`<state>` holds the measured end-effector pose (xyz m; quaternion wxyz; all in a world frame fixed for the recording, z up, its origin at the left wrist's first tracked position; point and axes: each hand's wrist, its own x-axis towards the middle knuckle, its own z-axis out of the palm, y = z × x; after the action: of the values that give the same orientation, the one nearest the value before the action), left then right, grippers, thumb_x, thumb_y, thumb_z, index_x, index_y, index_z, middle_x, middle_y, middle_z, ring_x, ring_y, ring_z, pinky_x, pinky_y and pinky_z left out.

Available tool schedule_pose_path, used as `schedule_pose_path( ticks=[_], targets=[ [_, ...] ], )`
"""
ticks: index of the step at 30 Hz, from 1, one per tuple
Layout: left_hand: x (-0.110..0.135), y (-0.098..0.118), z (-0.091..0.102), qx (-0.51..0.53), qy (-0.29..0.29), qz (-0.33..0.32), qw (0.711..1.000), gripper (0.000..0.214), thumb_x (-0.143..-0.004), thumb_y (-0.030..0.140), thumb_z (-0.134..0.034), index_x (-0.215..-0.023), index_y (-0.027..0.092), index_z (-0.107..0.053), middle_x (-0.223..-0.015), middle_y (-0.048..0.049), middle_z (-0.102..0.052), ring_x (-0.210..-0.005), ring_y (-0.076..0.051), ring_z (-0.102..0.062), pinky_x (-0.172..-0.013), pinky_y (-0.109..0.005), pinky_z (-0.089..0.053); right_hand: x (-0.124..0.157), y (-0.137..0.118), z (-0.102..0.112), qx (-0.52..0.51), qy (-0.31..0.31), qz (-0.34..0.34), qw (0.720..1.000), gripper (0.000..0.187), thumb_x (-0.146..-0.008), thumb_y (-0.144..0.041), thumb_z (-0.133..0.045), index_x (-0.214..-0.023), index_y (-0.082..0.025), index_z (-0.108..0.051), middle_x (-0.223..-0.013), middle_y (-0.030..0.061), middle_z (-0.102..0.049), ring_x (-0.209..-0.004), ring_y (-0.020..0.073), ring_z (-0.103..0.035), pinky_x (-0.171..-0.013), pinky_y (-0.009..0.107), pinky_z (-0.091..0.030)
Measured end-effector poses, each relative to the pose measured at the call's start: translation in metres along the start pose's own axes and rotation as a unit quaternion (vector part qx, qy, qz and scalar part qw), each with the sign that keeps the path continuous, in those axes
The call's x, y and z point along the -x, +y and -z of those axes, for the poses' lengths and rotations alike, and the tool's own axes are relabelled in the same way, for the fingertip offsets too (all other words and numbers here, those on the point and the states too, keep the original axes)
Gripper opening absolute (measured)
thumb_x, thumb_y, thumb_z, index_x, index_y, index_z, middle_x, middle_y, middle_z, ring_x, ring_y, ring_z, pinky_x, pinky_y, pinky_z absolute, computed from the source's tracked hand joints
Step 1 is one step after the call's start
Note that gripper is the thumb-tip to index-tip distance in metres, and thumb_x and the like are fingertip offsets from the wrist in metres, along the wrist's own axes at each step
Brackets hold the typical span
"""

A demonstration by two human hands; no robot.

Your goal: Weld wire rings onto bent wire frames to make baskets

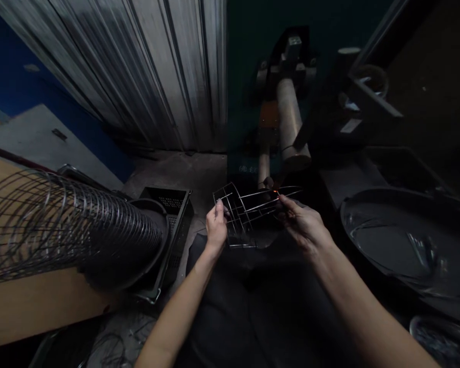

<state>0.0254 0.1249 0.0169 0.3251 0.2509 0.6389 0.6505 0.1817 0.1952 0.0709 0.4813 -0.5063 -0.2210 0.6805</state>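
Observation:
A wire rack (258, 206) of thin crossing metal rods hangs in front of me, held in both hands. My left hand (216, 225) is closed on its left end, thumb on top. Near the other end, my right hand (304, 222) pinches the rack; whether a separate small wire is also in those fingers, I cannot tell. Just past the right fingertips, an orange spot glows on the metal. It lies at the tip of the lower electrode arm of a spot welder (266, 168), below its thick upper cylinder (289, 120).
To the left, a long stack of round wire grids (111, 225) leans over a wooden board (49, 301). Behind it stands a dark plastic crate (184, 214). At right are a large round tray (383, 245) with metal rods and a bowl of small parts (440, 335).

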Motion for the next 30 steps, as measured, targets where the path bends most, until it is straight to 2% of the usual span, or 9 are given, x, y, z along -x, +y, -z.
schedule_pose_path(
  ticks=[7,11,15,19,22,24,26,28,30],
  targets=[
    [0.002,0.000,-0.008,0.071,0.021,0.034,0.997,0.053,-0.075,0.068,-0.053,-0.061,0.017,-0.047,-0.055,0.0047,-0.040,-0.044,-0.005,-0.026,-0.043,-0.022,-0.019,0.012,-0.001,0.016,-0.028,0.022,-0.027,0.999,0.012,-0.068,-0.013,-0.079,-0.069,-0.013,-0.066,-0.066,0.0011,-0.065,-0.055,0.0072,-0.059,-0.045,0.011,-0.047],
    [-0.005,0.001,-0.009,0.076,0.033,0.020,0.996,0.053,-0.076,0.067,-0.052,-0.060,0.017,-0.046,-0.055,0.0043,-0.041,-0.044,-0.005,-0.028,-0.044,-0.021,-0.021,0.016,-0.002,0.030,-0.030,0.045,-0.019,0.998,0.012,-0.067,-0.011,-0.079,-0.069,-0.012,-0.067,-0.066,0.0007,-0.065,-0.055,0.0058,-0.058,-0.043,0.009,-0.045],
    [-0.009,0.002,-0.009,0.083,0.026,0.022,0.996,0.051,-0.076,0.064,-0.054,-0.059,0.017,-0.047,-0.054,0.0044,-0.041,-0.045,-0.006,-0.030,-0.045,-0.022,-0.023,0.014,-0.002,0.034,-0.030,0.046,-0.022,0.998,0.011,-0.068,-0.014,-0.078,-0.070,-0.013,-0.067,-0.068,0.0011,-0.065,-0.055,0.0055,-0.058,-0.043,0.009,-0.045],
    [-0.013,0.002,-0.010,0.084,0.019,0.020,0.996,0.050,-0.078,0.063,-0.053,-0.059,0.017,-0.046,-0.054,0.0045,-0.041,-0.045,-0.006,-0.030,-0.046,-0.022,-0.024,0.013,0.002,0.046,-0.005,0.032,-0.009,0.999,0.024,-0.060,-0.025,-0.084,-0.072,-0.013,-0.067,-0.069,0.0016,-0.064,-0.055,0.0062,-0.056,-0.043,0.011,-0.043],
    [-0.013,-0.001,-0.009,0.050,0.022,0.016,0.998,0.051,-0.079,0.064,-0.050,-0.060,0.017,-0.047,-0.051,0.0055,-0.038,-0.044,-0.006,-0.027,-0.045,-0.022,-0.021,0.018,0.007,0.077,0.115,0.015,0.043,0.992,0.039,-0.053,-0.044,-0.085,-0.070,-0.015,-0.065,-0.063,0.0009,-0.060,-0.052,0.0090,-0.052,-0.044,0.018,-0.042],
    [-0.005,-0.005,-0.006,0.033,0.025,0.018,0.999,0.053,-0.078,0.067,-0.047,-0.061,0.017,-0.047,-0.051,0.0057,-0.036,-0.044,-0.006,-0.027,-0.045,-0.021,-0.020,0.022,0.014,0.106,0.291,0.021,0.124,0.948,0.045,-0.058,-0.059,-0.076,-0.068,-0.016,-0.064,-0.060,0.0018,-0.059,-0.052,0.0128,-0.052,-0.047,0.023,-0.042],
    [0.013,-0.008,0.001,0.021,0.036,0.019,0.999,0.056,-0.077,0.070,-0.045,-0.061,0.017,-0.046,-0.052,0.0053,-0.037,-0.045,-0.006,-0.029,-0.045,-0.021,-0.022,0.024,0.023,0.135,0.482,0.055,0.206,0.850,0.050,-0.069,-0.066,-0.062,-0.068,-0.017,-0.064,-0.060,0.0047,-0.059,-0.056,0.0179,-0.055,-0.051,0.028,-0.042],
    [0.039,-0.006,0.013,0.006,0.039,0.020,0.999,0.058,-0.076,0.073,-0.042,-0.061,0.017,-0.047,-0.052,0.0048,-0.038,-0.046,-0.007,-0.031,-0.046,-0.021,-0.024,0.022,0.035,0.157,0.620,0.077,0.247,0.741,0.052,-0.077,-0.066,-0.049,-0.069,-0.017,-0.066,-0.064,0.0092,-0.062,-0.059,0.0230,-0.057,-0.052,0.031,-0.042],
    [0.068,0.003,0.032,-0.016,0.028,0.014,0.999,0.059,-0.076,0.073,-0.041,-0.061,0.017,-0.048,-0.052,0.0042,-0.040,-0.046,-0.007,-0.033,-0.046,-0.021,-0.026,0.017,0.046,0.173,0.700,0.055,0.261,0.663,0.053,-0.081,-0.063,-0.040,-0.074,-0.018,-0.067,-0.070,0.0131,-0.064,-0.060,0.0270,-0.059,-0.051,0.034,-0.041]
  ],
)
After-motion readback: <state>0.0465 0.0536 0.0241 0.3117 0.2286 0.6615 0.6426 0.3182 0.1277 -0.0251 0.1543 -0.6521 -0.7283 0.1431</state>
